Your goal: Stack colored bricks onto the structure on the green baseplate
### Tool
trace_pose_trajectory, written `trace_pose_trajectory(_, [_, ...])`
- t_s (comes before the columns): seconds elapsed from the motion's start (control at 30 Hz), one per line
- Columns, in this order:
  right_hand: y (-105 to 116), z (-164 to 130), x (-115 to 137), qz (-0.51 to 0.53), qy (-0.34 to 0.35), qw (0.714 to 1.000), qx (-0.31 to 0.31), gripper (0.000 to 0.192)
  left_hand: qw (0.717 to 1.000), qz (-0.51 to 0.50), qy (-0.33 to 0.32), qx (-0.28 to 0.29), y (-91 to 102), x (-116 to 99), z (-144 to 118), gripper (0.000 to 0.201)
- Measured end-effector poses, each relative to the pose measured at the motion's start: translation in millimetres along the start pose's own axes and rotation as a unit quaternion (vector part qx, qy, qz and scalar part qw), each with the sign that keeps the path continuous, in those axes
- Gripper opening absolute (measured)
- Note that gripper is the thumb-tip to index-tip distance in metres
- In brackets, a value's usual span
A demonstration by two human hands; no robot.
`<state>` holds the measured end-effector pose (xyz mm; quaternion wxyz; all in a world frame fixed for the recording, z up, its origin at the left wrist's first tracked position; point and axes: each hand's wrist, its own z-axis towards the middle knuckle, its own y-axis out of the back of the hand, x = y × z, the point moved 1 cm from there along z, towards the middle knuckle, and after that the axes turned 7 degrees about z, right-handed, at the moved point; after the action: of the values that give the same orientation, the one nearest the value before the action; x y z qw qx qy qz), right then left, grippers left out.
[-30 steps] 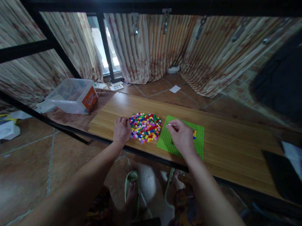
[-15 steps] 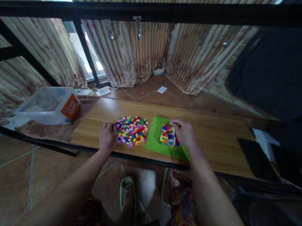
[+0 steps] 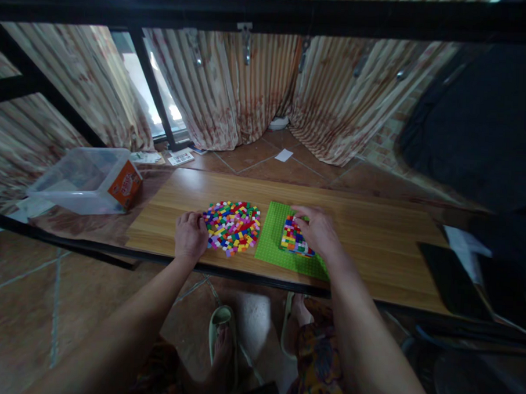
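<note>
A block of multicoloured toy bricks (image 3: 292, 238) stands on a green studded baseplate (image 3: 267, 238). Over the block's far right part is my right hand (image 3: 317, 229), fingers bent and drawn together at its top; whether a brick is between them is too small to make out. To the left, many loose toy bricks (image 3: 233, 227) lie in a flat pile on the wooden table. My left hand (image 3: 191, 236) rests at the pile's left edge with curled fingers, and its fingertips touch or nearly touch the bricks there. What it may hold is hidden.
The wooden table (image 3: 374, 242) has a dark front edge. Beyond its left end sits a clear plastic box (image 3: 84, 183) with an orange label. A black flat object (image 3: 453, 281) lies at the right end. A dark bar (image 3: 271, 14) crosses above, before striped curtains (image 3: 232, 97).
My right hand's fingers have shifted slightly left and away from me over the brick block. The left hand stays by the pile. The whole view has moved a little.
</note>
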<state>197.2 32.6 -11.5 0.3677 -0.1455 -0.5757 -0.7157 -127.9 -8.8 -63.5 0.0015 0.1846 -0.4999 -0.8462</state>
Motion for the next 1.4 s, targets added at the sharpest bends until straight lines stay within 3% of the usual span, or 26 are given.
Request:
trace_pose_trajectory(0.27, [0, -1, -4, 0.037, -0.023, 0.999, 0.009, 0.037, 1.0, 0.008, -0.002, 0.008, -0.5, 1, 0, 0.026])
trace_pose_trajectory(0.5, [-4, 2, -13, 0.104, -0.048, 0.993, -0.041, 0.034, 1.0, 0.006, 0.003, 0.004, 0.5, 0, -1, 0.024])
trace_pose_trajectory(0.73, [-17, 5, -21, 0.179, -0.087, 0.979, -0.052, 0.033, 1.0, 0.01, 0.009, 0.009, 1.1, -1, -1, 0.026])
trace_pose_trajectory(1.4, [-24, 5, -23, 0.239, -0.122, 0.961, -0.071, 0.028, 1.0, 0.011, -0.003, -0.001, 0.0, 0, -2, 0.025])
